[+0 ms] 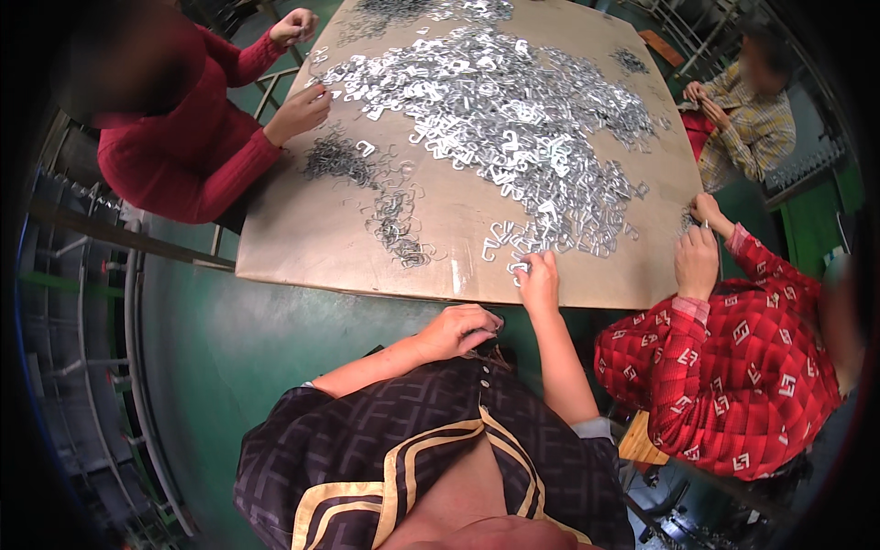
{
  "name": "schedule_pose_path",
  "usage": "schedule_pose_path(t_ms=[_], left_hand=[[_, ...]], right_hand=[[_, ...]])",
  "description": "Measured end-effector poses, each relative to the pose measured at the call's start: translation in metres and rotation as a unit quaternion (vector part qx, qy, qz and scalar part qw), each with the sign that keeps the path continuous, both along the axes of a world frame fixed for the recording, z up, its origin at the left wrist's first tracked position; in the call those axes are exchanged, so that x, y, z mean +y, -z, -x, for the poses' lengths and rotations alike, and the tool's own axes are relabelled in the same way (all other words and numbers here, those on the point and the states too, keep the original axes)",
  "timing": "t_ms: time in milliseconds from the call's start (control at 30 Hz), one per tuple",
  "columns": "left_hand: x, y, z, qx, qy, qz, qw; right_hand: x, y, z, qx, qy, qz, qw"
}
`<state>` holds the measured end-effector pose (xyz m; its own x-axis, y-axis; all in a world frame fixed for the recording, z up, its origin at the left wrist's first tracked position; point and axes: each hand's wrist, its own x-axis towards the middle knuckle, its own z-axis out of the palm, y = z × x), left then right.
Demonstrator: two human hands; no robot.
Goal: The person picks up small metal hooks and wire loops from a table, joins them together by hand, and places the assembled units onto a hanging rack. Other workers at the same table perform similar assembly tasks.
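A large heap of small, silvery, hook-shaped metal pieces (513, 137) spreads over the brown tabletop (302, 247). At the near edge of this heap, my right hand (541, 278) has its fingertips pinched together on a metal hook (519, 269). My left hand (456, 332) is closer to my body, just off the table's near edge. Its fingers are curled and closed; what they hold, if anything, is too small to make out. A trail of thin, dark, bent wire clips (394, 225) lies on the table to the left of the heap.
Other people work around the table: one in a red sweater (183, 137) at the left, one in a red patterned shirt (733, 367) at the right, one in a checked shirt (761, 133) farther off. A wooden stool (642, 442) stands at my right. Metal racks (82, 348) line the left side.
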<state>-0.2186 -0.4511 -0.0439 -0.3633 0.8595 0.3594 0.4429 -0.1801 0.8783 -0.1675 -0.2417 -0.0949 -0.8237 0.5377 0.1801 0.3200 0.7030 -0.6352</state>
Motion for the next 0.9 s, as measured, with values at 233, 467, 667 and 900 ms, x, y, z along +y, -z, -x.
schedule_pose_path(t_ms=[233,467,667,900], left_hand=[[-0.006,0.001,0.004,-0.010,-0.035,0.002,0.999],[-0.007,0.007,0.009,-0.017,-0.056,0.027,0.998],[-0.004,0.012,0.011,-0.011,-0.119,0.037,0.992],[-0.003,0.004,0.014,-0.003,-0.125,0.094,0.988]], right_hand=[[-0.001,-0.007,0.009,-0.036,0.073,0.380,0.921],[-0.009,0.002,0.001,-0.034,-0.005,0.327,0.944],[-0.029,-0.030,-0.011,0.004,-0.020,0.381,0.924],[-0.052,-0.046,-0.023,0.018,-0.037,0.415,0.909]])
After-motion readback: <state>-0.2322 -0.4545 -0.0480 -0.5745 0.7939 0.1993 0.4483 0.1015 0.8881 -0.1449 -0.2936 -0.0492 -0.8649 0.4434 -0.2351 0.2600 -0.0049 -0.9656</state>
